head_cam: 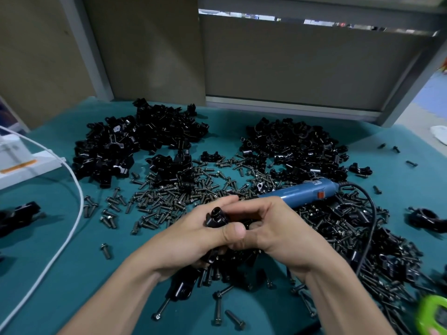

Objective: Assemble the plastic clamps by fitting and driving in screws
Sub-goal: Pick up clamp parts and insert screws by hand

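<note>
The only writing near you is a small white label (316,183) at the rear of the blue electric screwdriver (307,192), too blurred to read, and an orange strip (18,166) on the white box (17,160) at far left, equally unreadable. Your left hand (191,235) grips a black clamp (216,216) just above the table (60,250), fingers wrapped under and behind it and the thumb pressed flat across its near side. Your right hand (278,233) meets it from the right, fingers curled tight over the clamp's right side; whether they also pinch a screw is hidden. The screwdriver lies just behind your right hand on the spread of loose screws (169,197), its nose towards your fingers and its black cord (370,213) looping off to the right; you cannot tell from here whether it touches your hand. Two heaps of black clamp pieces sit at the back, one left (145,141) and one right (290,146), with the screws between and in front of them. A white cable (72,189) curves down the left side of the table
</note>
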Demonstrator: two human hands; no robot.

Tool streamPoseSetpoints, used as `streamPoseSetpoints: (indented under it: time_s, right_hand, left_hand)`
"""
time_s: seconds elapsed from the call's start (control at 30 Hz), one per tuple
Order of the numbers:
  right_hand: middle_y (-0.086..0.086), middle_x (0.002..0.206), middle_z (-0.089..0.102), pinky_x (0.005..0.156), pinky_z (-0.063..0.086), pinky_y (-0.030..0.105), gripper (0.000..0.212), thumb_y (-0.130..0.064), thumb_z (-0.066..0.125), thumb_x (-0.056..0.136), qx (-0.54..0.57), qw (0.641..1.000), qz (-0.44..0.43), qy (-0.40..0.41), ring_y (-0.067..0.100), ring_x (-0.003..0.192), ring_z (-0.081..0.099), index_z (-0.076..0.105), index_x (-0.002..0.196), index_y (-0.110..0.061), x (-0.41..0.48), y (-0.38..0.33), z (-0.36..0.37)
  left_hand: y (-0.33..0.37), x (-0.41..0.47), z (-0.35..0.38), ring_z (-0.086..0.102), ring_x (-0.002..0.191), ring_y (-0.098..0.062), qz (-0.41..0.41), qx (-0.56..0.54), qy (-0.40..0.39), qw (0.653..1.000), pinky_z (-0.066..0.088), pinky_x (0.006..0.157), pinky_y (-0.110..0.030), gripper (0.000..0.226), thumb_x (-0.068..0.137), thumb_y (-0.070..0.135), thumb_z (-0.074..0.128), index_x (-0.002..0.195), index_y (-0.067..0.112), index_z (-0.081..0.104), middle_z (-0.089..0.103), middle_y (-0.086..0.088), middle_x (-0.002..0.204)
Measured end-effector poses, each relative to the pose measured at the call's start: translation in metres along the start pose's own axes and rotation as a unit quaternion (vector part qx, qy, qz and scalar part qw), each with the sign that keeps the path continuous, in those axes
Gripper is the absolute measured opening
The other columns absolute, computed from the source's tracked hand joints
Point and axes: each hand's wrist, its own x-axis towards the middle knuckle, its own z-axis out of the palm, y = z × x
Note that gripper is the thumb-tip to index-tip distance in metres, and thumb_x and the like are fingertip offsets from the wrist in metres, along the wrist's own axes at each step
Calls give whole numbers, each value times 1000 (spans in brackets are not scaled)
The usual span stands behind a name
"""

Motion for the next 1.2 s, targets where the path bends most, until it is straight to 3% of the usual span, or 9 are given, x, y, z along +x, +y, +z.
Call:
streamPoseSetpoints:
  time_s: [0.07, 0.2, 0.3, 0.47, 0.6, 0.7, 0.87, 1.0, 1.2]
  right_hand:
    - [11, 108, 79, 84, 62, 31, 43, 0, 85, 74, 12, 1000, -8, -6, 28, 91, 78, 79, 115, -13, 1, 1, 1]
    - [2, 107, 80, 82, 59, 22, 47, 0, 89, 74, -6, 999, -16, 35, 20, 90, 76, 82, 108, -32, 2, 3, 3]
    - [0, 106, 80, 84, 58, 21, 50, -3, 89, 69, -3, 999, -22, 41, 16, 95, 76, 82, 101, -41, 3, 4, 6]
    - [11, 106, 80, 85, 59, 27, 49, 8, 87, 69, 40, 998, -40, 36, 26, 99, 77, 82, 109, -20, 6, 8, 8]
    - [11, 105, 80, 88, 60, 30, 47, 8, 86, 70, 11, 999, -40, 17, 27, 99, 77, 81, 110, -16, 7, 6, 9]
    - [12, 104, 80, 85, 60, 29, 48, 12, 84, 70, 9, 999, -48, 17, 27, 96, 77, 81, 109, -16, 7, 4, 5]
    - [13, 105, 80, 86, 60, 31, 47, 14, 83, 71, -7, 998, -60, 12, 28, 98, 77, 81, 109, -14, 7, 6, 2]
    - [8, 103, 80, 85, 60, 28, 48, 15, 82, 72, -34, 997, -66, 25, 25, 98, 77, 82, 107, -18, 7, 7, -3]
    - [6, 105, 80, 89, 61, 33, 47, 12, 82, 73, -66, 996, -63, 25, 26, 99, 77, 81, 111, -17, 11, 14, -3]
  left_hand:
    - [0, 1, -1, 72, 101, -8, -8, 2, -16, 1000, 58, 88, -35, 128, 43, 82, 87, 155, 41, 40, 73, -6, 127]
    - [2, 1, -7, 54, 136, -2, 5, 33, -25, 999, 39, 118, -34, 137, 35, 76, 93, 156, 42, 37, 61, 14, 145]
    - [4, 0, -11, 46, 134, 15, 19, 81, -13, 996, 37, 110, -12, 140, 30, 79, 91, 155, 53, 33, 55, 28, 142]
    - [-1, 4, -15, 55, 137, -7, 17, 45, -67, 997, 35, 122, -37, 148, 40, 51, 103, 163, 37, 22, 62, 9, 146]
    - [-9, 7, -14, 56, 136, -7, 21, 36, -62, 997, 37, 121, -35, 147, 41, 44, 104, 163, 37, 22, 64, 10, 144]
    - [-10, 9, -13, 57, 134, -6, 34, 37, -74, 996, 44, 111, -20, 140, 48, 38, 103, 163, 35, 22, 65, 13, 141]
    - [-6, 9, -11, 50, 141, -7, 38, 50, -58, 996, 34, 124, -38, 145, 38, 52, 103, 161, 36, 29, 57, 8, 151]
    - [-5, 9, -12, 59, 133, -6, 43, 63, -55, 996, 43, 114, -25, 139, 43, 46, 101, 162, 32, 30, 65, 11, 142]
    - [-3, 8, -9, 56, 132, 2, 51, 75, -49, 995, 41, 111, -15, 131, 48, 38, 96, 162, 30, 31, 63, 15, 143]
